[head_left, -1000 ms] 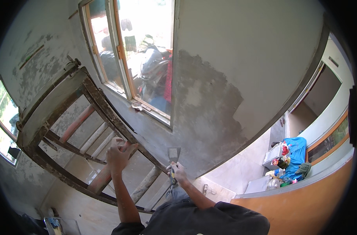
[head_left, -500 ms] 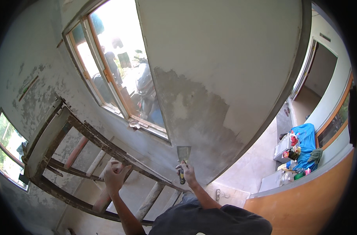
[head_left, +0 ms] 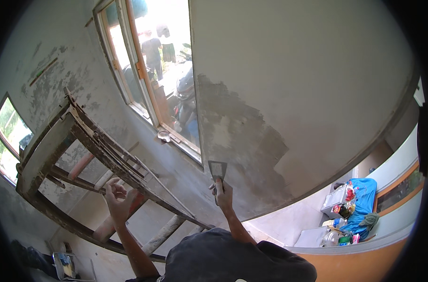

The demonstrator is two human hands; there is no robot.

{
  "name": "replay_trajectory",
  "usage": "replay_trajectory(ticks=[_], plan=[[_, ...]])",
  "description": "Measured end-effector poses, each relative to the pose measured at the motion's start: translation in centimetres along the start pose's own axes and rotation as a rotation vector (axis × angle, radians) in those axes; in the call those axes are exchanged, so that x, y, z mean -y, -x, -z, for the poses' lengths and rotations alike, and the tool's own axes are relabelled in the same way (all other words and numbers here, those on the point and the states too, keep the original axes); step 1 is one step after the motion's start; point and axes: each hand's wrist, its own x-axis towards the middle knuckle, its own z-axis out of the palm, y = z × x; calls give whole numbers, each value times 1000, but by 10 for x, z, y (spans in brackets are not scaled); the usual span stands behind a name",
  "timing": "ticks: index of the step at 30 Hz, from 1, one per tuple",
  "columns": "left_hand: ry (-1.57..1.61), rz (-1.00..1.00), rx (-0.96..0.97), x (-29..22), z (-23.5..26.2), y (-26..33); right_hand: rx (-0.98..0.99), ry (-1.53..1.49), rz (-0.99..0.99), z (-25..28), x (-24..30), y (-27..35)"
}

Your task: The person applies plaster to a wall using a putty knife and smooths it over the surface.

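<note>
My right hand point(head_left: 223, 194) is closed around the handle of a putty knife point(head_left: 217, 168), its wide blade pointing up at the wall's lower left part, close to the window corner. Beside the blade spreads a rough grey patch point(head_left: 240, 131) on the otherwise smooth pale wall point(head_left: 298, 70). My left hand point(head_left: 118, 203) is raised in front of a worn wooden ladder point(head_left: 85, 138). Its fingers are loosely bent and apart, with nothing seen in them. Whether it touches the ladder, I cannot tell.
A wood-framed window point(head_left: 150, 89) opens left of the wall, with a small pale object point(head_left: 163, 136) on its sill. Patchy scraped wall lies farther left. At the right, a blue sheet point(head_left: 363, 195) sits among boxes and containers. A metal-framed item point(head_left: 63, 265) stands at the lower left.
My view has shifted, so the room sits differently in the picture. The putty knife has moved slightly up in view, still in my right hand. My left hand's fingers have loosened and spread.
</note>
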Motion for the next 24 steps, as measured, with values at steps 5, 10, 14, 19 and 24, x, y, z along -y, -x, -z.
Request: replay_trajectory(ticks=[5, 10, 14, 19, 24], plan=[[-36, -100, 39, 6, 1, -3, -14, -70, -38, -5, 0, -16], [30, -95, -52, -4, -3, -1, -17, -20, 3, -4, 17, -30], [84, -188, -355, 12, -27, 19, 17, 59, 63, 4, 5, -45], [156, -228, 181, -49, -122, 42, 16, -21, 46, -5, 0, -45], [224, 22, 452, 17, -232, 55, -94, -138, -69, -13, 24, -40]])
